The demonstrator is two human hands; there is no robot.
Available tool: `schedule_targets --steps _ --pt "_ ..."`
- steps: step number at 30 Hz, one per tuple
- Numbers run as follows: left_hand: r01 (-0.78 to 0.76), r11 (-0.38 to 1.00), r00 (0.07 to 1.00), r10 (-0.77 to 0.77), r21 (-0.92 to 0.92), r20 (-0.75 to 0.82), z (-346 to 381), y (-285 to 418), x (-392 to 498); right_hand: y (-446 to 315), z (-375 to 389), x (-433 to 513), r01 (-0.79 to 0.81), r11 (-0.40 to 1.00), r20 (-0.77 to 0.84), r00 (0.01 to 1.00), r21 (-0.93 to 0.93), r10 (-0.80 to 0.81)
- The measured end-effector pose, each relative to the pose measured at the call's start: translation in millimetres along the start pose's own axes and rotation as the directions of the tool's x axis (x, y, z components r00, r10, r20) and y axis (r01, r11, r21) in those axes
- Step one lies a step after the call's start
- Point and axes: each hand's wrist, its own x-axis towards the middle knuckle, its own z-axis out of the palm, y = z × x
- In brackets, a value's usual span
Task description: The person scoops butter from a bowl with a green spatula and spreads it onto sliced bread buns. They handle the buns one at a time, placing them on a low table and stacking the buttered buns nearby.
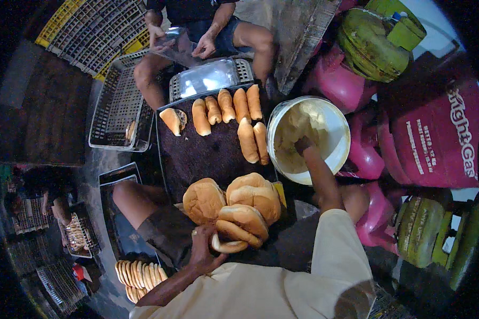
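My left hand [202, 244] grips an opened round bun [228, 244] low in front of my lap. Just beyond it lie more large round buns [253, 195], some stacked and touching each other. My right hand [308, 149] reaches down into a white bucket [341, 161] partly filled with pale cream [293, 127]. Its fingertips are dark and blurred against the cream, so whether they hold a tool is unclear. Several long rolls [226, 105] rest on a dark tray [199, 159] ahead of me, together with a cut roll showing dark filling [173, 121].
Across from me a person's hands [205, 44] hold clear plastic film. An upside-down-looking crate [245, 71] bears plastic packs; another crate [119, 95] stands left. Sliced buns [139, 275] line a tray near my left elbow. Pink [431, 147] and green gas cylinders [373, 46] crowd the right.
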Motion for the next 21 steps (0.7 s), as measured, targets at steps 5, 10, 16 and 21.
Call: schedule_targets --steps 5,10,16,21 --pt "0.249 0.737 0.959 -0.095 -0.629 0.269 -59.1 13.0 45.5 10.1 -16.4 -12.8 0.059 0.99 0.156 0.985 0.124 -0.078" --pt "0.227 0.442 0.947 0.108 -0.868 0.303 -104.2 -16.5 124.5 55.0 -107.7 -53.6 0.132 0.942 0.317 0.92 0.309 -0.233" --pt "0.278 -0.552 0.95 0.278 -0.786 0.14 -48.3 -45.5 183.1 63.7 -287.9 -166.1 0.104 0.477 0.086 0.929 0.873 -0.36" --pt "0.162 -0.348 0.915 -0.298 -0.924 0.272 -31.7 -35.7 187.9 -42.7 -377.6 -217.0 0.204 0.193 -0.162 0.964 0.96 -0.213"
